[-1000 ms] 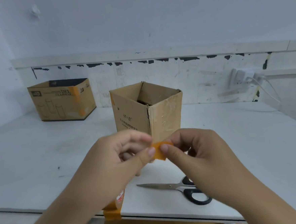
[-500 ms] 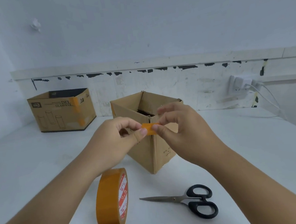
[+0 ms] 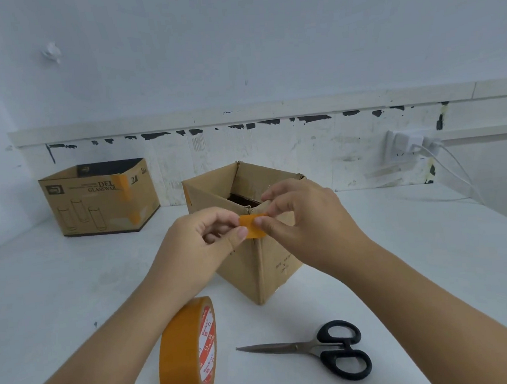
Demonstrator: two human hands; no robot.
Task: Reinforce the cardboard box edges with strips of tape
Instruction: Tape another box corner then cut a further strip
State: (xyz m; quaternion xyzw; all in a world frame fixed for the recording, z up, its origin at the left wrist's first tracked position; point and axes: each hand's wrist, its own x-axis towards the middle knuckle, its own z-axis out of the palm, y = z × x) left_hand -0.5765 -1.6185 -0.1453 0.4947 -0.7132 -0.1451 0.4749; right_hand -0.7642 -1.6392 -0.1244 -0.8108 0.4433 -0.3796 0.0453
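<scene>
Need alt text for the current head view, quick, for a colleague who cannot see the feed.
Both hands, left hand and right hand, pinch a short orange tape strip at the near top corner of an open cardboard box on a white table. A tape roll stands on edge nearby, beside closed scissors; a second box sits back left.

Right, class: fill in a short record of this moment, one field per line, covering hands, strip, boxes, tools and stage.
left hand: pinching the strip's left end
right hand: pinching the strip's right end
strip: short, orange, held at the top of the near corner of the open box
second box: far left by the wall, orange tape already on it
tape roll: standing on edge, near table edge
scissors: closed, flat on the table, right of the roll
stage: strip at the corner, seemingly not yet pressed down
</scene>
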